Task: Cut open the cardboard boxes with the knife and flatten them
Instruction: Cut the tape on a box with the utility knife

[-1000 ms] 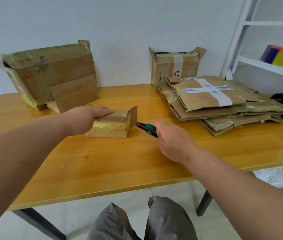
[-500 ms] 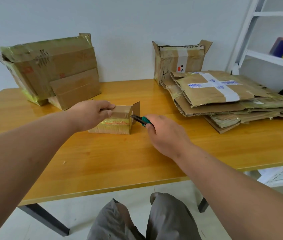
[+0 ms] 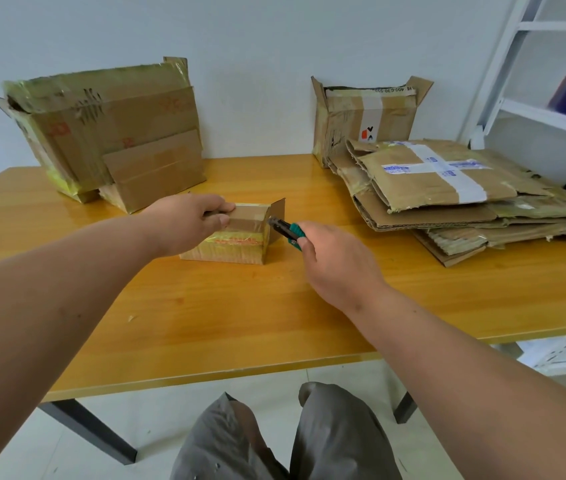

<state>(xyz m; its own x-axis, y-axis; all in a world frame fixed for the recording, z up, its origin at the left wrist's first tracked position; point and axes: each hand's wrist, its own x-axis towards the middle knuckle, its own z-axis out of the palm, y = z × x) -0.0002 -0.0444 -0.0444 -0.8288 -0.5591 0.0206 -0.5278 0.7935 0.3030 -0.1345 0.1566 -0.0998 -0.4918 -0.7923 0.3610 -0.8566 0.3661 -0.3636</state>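
Two hands: left hand point(image 3: 189, 221) grips the top left end of the small box point(image 3: 231, 237), thumb and fingers pinching its taped lid; right hand point(image 3: 335, 263) is wrapped round the knife point(image 3: 286, 231)
Box place: mid-table point(image 3: 240, 313), one end flap standing up on its right side
Knife axis: long axis runs from the right hand up and left, tip at the box's upper right edge by the taped seam
Slip risk: likely the blade skids along glossy tape toward the left thumb, which lies in line with the cut
Shift risk: light box may slide if the hold loosens
Other boxes: flattened stack point(image 3: 447, 202) right, uncut ones behind
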